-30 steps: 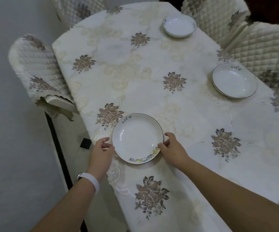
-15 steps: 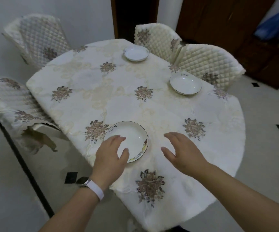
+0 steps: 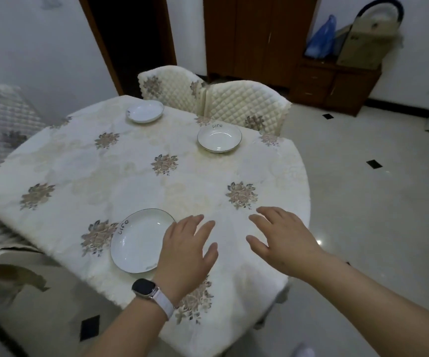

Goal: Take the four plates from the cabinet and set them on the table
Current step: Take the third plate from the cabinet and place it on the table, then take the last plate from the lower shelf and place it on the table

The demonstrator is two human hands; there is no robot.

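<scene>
1. Three plates lie on the table (image 3: 79, 161) in the head view, the only view given: the near plate (image 3: 138, 243) at the front edge, the right plate (image 3: 219, 138) by the two quilted chairs (image 3: 244, 104), the far plate (image 3: 145, 111) at the back.
2. Both hands hang over the cloth empty. The left hand (image 3: 185, 256), a watch (image 3: 143, 286) on its wrist, covers the near plate's right rim from this angle; its fingers are spread and grip nothing. The right hand (image 3: 283, 240) hovers well to the right of that plate, fingers likewise apart.
3. By this showing the near plate is set down and released, so the step in hand looks like the break between placements, with three of four done.
4. The next move probably calls for a turn toward the brown cabinet (image 3: 257, 37) at the back wall, opening a door and lifting out the last plate with a firm hold on its rim.
5. No fourth plate shows anywhere. The cabinet doors look shut, its inside hidden. Whether the left palm touches the plate cannot be told. The chair at far left is blurred and cut by the frame.
</scene>
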